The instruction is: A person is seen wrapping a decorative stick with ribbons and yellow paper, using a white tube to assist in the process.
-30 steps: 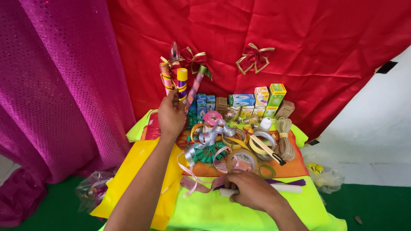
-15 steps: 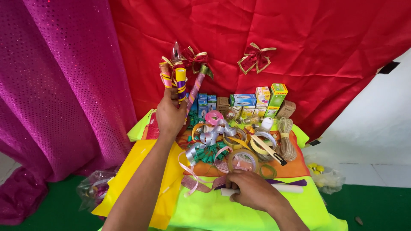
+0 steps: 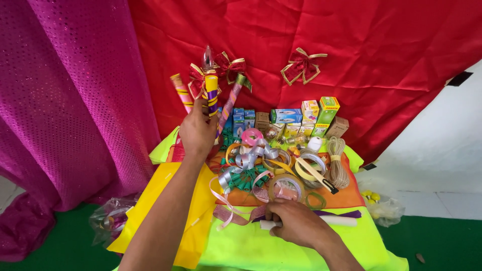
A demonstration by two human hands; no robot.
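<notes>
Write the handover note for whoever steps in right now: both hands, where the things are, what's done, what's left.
Left hand: raised, grip shut on a bunch of wrapped sticks topped with red bows, in front of the red cloth.
Right hand: down on the green sheet, fingers on a white stick, beside the pink ribbon.
Done: several sticks wrapped and bowed.
Left: the white stick is bare; tape rolls and ribbon coils lie ahead.

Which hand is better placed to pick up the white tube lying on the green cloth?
Right. The right hand already rests on the white tube. The left hand is raised, gripping decorated sticks.
</notes>
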